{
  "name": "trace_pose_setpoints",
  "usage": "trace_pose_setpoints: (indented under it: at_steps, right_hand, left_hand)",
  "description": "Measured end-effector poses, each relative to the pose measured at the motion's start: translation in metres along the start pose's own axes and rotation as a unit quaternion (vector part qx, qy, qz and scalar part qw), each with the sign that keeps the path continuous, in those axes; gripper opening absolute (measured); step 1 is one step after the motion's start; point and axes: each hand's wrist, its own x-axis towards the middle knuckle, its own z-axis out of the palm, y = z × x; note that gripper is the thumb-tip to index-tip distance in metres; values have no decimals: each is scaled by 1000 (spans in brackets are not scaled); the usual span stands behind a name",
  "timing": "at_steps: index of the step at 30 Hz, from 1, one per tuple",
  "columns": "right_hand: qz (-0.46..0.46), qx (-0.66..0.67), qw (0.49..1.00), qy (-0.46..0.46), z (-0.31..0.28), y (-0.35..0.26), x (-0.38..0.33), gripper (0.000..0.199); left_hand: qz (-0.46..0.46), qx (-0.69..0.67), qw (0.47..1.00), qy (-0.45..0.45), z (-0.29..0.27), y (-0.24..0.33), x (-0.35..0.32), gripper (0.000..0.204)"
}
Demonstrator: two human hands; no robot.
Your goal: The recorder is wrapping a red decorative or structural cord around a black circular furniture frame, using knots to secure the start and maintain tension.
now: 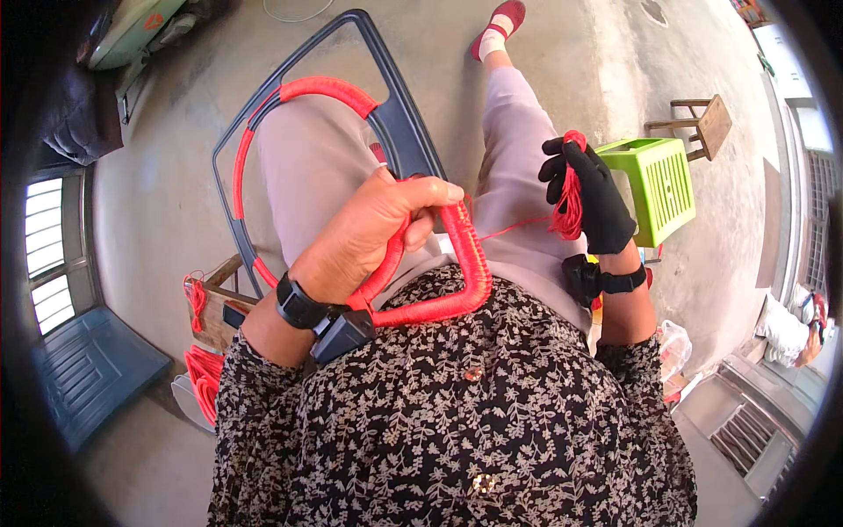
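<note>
The fingers [420, 198] of the bare left hand [369, 233] are clenched around the near right corner of a dark grey metal frame partly wrapped in red cord [399, 140], with the thumb laid along the wrapped edge. A black wrist device [320, 316] is worn on that arm. The frame is held tilted across the lap: its near edge and left curve are covered in red winding, while its far right side is left as bare grey metal.

The right hand [590, 198], covered by a black glove, is closed on a bundle of loose red cord [569, 202], raised to the right of the frame. A thin red strand [514, 228] is stretched from the bundle to the wrapped corner. A black strap is worn at that wrist too.

Just right of the gloved hand, a lime green plastic stool [660, 189] is seen on the concrete floor [176, 202], and a small wooden stool [702, 127] stands beyond it. At the near left, coils of red cord [204, 373] are heaped beside a low wooden bench [215, 307].
</note>
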Motion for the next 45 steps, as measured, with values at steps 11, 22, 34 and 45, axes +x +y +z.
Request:
trace_pose_setpoints:
  at_steps: [11, 22, 34, 45]
  right_hand:
    - [-417, -576, 685, 159, 75, -51, -31, 32]
    - [-7, 47, 971, -234, 81, -22, -22, 13]
    - [-12, -142, 971, -191, 66, -14, -16, 24]
    - [-174, 316, 931, 52, -45, 3, -13, 36]
  left_hand:
    - [67, -146, 987, -7, -27, -40, 0, 20]
    - [178, -151, 972, -6, -23, -44, -4, 23]
    - [162, -26, 986, -23, -23, -42, -6, 30]
    - [85, -63, 994, -20, -20, -33, -9, 19]
